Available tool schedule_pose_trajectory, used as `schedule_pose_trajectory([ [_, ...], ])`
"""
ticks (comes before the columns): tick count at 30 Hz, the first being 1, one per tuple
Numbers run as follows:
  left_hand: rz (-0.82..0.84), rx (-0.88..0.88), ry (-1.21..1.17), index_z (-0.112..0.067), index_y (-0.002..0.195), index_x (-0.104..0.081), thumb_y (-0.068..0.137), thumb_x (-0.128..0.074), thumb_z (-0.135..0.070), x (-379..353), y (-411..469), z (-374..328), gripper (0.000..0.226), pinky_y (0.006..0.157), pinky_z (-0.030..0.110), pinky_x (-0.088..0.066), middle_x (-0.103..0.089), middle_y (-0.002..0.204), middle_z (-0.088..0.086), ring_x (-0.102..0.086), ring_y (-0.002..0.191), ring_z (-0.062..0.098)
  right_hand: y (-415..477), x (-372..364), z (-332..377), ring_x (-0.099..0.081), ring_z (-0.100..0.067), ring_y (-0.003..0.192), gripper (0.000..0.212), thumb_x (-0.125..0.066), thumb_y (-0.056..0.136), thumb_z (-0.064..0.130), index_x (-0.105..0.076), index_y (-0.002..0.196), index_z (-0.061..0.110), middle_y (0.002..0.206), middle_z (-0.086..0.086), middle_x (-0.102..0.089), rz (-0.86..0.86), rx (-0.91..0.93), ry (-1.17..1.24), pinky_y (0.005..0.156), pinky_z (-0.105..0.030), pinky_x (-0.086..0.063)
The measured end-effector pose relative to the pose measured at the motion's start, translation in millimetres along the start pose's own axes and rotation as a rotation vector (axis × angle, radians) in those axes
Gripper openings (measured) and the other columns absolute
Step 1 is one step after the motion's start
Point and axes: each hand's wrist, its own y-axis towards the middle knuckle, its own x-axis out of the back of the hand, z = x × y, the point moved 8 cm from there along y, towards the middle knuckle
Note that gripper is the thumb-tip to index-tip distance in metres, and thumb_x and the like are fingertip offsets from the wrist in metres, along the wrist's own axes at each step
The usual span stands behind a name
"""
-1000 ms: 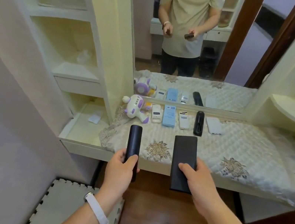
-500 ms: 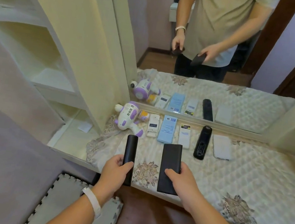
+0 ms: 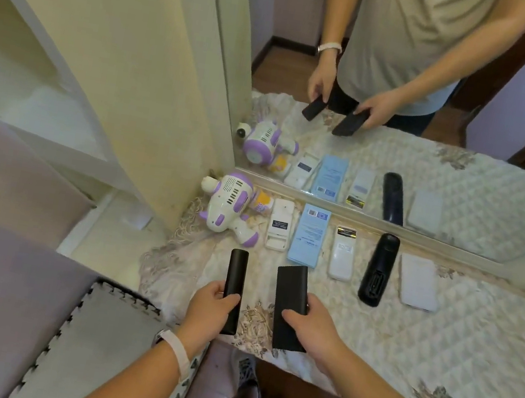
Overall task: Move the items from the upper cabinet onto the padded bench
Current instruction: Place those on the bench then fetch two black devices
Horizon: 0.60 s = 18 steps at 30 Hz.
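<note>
Quilted cream cover: it drapes the padded bench (image 3: 439,339), stitched in diamonds with brownish floral patches, and hangs over the near edge.
Left hand: the left hand (image 3: 213,308) is closed around the lower end of a slim black remote (image 3: 234,284), thumb on top, fingers wrapped underneath; a pale wristband sits on that wrist.
Slim black remote: it points away from the person, over the near part of the bench; whether it rests on the cover cannot be told.
Right hand: the right hand (image 3: 313,330) is closed on a flat black rectangular device (image 3: 289,302), thumb across its top face, fingers under its right edge.
Flat black device: it lies lengthwise just right of the slim remote, apart from it, over the bench's front edge.
Back row, left to right: a white and purple toy robot (image 3: 230,207) on its side, a white remote (image 3: 280,224), a light blue box (image 3: 310,234), a second white remote (image 3: 343,252) with its batteries showing, a black remote (image 3: 378,268), a white flat pack (image 3: 417,287).
Mirror: the mirror (image 3: 412,85) stands along the bench's far edge and shows the row again, along with the person's torso and both hands.
Floor: grey foam mat (image 3: 97,345) at lower left.
</note>
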Motion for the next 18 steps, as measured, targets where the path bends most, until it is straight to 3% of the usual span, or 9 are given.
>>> schedule_pose_trajectory([
  [6, 0.03, 0.057, 0.067, -0.013, 0.091, -0.064, 0.092, -0.062, -0.02, -3.7, 44.3, 17.9, 0.007, 0.051, 0.018, -0.043, -0.068, 0.082, 0.006, -0.064, 0.072, 0.017, 41.2, -18.1, 12.9, -0.062, -0.013, 0.086, 0.028, -0.064, 0.088, 0.012, -0.051, 0.111, 0.02, 0.096, 0.002, -0.062, -0.019, -0.027, -0.099, 0.065, -0.025, -0.051],
  [13, 0.121, 0.083, 0.11, -0.015, 0.09, -0.065, 0.089, -0.066, -0.024, -20.4, 67.4, 34.7, 0.009, 0.076, 0.038, -0.054, -0.071, 0.09, 0.011, -0.068, 0.082, 0.023, 65.3, -35.2, 9.7, -0.061, -0.011, 0.08, 0.022, -0.065, 0.086, 0.013, -0.055, 0.106, 0.017, 0.096, -0.005, -0.065, -0.015, -0.061, -0.247, 0.059, -0.02, -0.045],
  [16, 0.124, 0.058, 0.146, -0.021, 0.089, -0.062, 0.088, -0.067, -0.026, -18.9, 71.2, 36.6, 0.008, 0.067, 0.026, -0.054, -0.069, 0.085, 0.0, -0.065, 0.076, 0.011, 68.9, -33.8, 9.0, -0.059, -0.007, 0.079, 0.024, -0.064, 0.087, 0.017, -0.051, 0.107, 0.02, 0.094, 0.002, -0.062, -0.009, -0.054, -0.335, 0.057, -0.016, -0.042],
  [18, 0.116, 0.008, 0.229, -0.023, 0.095, -0.061, 0.088, -0.067, -0.028, -17.4, 71.2, 34.3, 0.011, 0.058, 0.015, -0.045, -0.066, 0.084, -0.007, -0.061, 0.073, 0.003, 69.3, -30.6, 9.0, -0.059, -0.011, 0.08, 0.026, -0.063, 0.089, 0.025, -0.051, 0.111, 0.019, 0.097, 0.002, -0.06, -0.009, -0.046, -0.457, 0.057, -0.017, -0.041],
])
